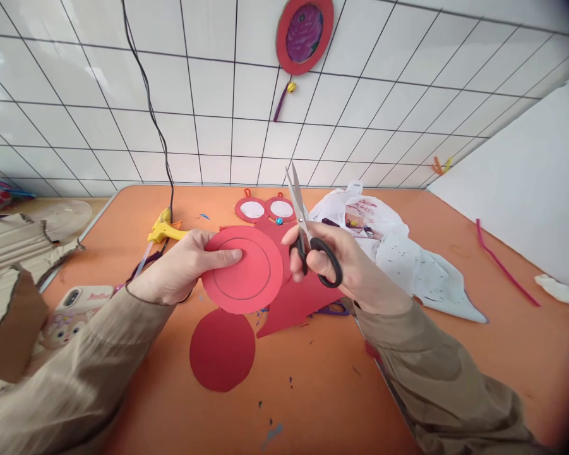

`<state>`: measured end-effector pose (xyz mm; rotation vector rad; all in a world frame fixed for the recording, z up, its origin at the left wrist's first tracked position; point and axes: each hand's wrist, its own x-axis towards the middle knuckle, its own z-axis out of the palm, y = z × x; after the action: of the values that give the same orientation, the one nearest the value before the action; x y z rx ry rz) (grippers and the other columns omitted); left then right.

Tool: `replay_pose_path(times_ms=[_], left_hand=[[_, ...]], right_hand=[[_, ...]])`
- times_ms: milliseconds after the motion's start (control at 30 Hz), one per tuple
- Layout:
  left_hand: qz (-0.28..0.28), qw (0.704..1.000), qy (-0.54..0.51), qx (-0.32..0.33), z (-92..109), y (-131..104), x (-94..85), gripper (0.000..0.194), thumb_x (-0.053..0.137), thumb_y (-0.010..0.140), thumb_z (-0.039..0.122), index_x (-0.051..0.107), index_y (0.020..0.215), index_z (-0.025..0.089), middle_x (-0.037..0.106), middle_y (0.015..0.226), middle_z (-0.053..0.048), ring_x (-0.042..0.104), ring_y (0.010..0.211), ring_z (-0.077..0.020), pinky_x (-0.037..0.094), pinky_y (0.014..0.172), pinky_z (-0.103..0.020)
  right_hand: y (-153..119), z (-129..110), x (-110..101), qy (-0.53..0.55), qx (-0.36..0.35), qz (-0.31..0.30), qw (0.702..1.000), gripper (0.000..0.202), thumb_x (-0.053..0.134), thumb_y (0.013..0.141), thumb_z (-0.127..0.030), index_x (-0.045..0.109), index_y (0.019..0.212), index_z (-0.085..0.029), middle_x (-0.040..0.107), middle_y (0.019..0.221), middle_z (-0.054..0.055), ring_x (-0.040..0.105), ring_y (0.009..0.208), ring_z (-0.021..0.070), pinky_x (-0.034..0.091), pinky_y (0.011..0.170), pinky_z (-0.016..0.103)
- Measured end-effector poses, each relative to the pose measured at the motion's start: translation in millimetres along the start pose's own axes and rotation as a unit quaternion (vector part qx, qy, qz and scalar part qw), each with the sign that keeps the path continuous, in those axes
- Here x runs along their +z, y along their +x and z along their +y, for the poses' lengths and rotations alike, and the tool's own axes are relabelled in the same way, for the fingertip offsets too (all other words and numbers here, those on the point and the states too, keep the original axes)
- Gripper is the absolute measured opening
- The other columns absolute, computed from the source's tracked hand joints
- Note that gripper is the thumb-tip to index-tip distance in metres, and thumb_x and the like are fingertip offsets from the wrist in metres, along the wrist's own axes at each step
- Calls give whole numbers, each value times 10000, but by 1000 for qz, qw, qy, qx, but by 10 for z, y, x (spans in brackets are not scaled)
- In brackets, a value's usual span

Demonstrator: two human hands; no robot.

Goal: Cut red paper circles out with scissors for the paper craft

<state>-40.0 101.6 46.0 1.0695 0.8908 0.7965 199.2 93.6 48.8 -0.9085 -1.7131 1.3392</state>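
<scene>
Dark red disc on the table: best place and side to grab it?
Probably pinch the near rim of the dark red disc, coming low from the near side: it looks thin and lies flat, and the ring-marked red disc in the left hand overlaps its far edge in view.

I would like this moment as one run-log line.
left hand: holds red disc | right hand: holds scissors, blades slightly apart | orange table: dark red circle

I am counting my two hands (187,262) (353,259), one pair of black-handled scissors (302,221), one ring-marked red disc (249,278), one plain red disc (222,351), two white-centred red ornaments (252,210) (280,209), one purple-centred wall ornament (305,31), one yellow glue gun (161,227) and one phone (83,303).
</scene>
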Motion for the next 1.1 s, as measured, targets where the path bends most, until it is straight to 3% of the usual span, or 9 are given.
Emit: replay_pose_path(times_ms=[167,333,433,600,767,933,1100], left_hand=[[-14,1000,-6,5,3,-22,40,103,778,718,240,791,777,156,762,730,-59,669,637,-139,538,576,-183],[14,999,-27,38,-18,0,26,138,800,695,236,788,809,159,763,750,-51,682,702,-143,554,641,-194],[34,998,-35,34,-65,45,5,129,815,672,250,779,750,154,749,701,-41,655,613,-117,530,552,-175],[27,999,11,35,-104,84,-3,106,806,670,246,764,677,150,700,571,-20,576,462,-83,470,453,-171],[29,997,55,42,-90,71,16,112,791,682,240,753,628,150,666,516,-1,526,417,-64,422,423,-171],[99,992,-2,80,-79,68,48,97,799,679,260,776,689,167,729,642,-22,610,558,-103,493,544,-198],[118,988,-34,94,-67,54,62,125,792,695,269,787,764,166,764,759,-58,676,693,-166,538,650,-252]], right_hand=[[148,-43,240,-63,-20,57,996,279,749,671,-246,547,856,-190,480,653,-45,427,571,98,382,541,246],[246,19,362,6,-36,162,986,224,701,643,-209,541,799,-200,443,669,-46,392,597,104,336,531,244],[270,93,367,69,-61,222,971,198,682,656,-206,552,806,-208,476,734,-32,436,656,118,376,592,258],[302,157,284,101,-56,199,973,216,700,693,-263,632,892,-217,555,939,9,507,838,155,419,758,301],[314,173,217,82,-38,194,977,225,707,634,-215,622,843,-213,540,846,-3,495,777,154,416,716,300],[301,165,225,93,-16,167,981,229,711,637,-232,577,819,-197,489,802,-11,453,720,139,394,665,288],[279,164,228,82,-21,119,989,172,693,654,-207,553,753,-188,463,747,-20,414,671,126,363,616,270]])
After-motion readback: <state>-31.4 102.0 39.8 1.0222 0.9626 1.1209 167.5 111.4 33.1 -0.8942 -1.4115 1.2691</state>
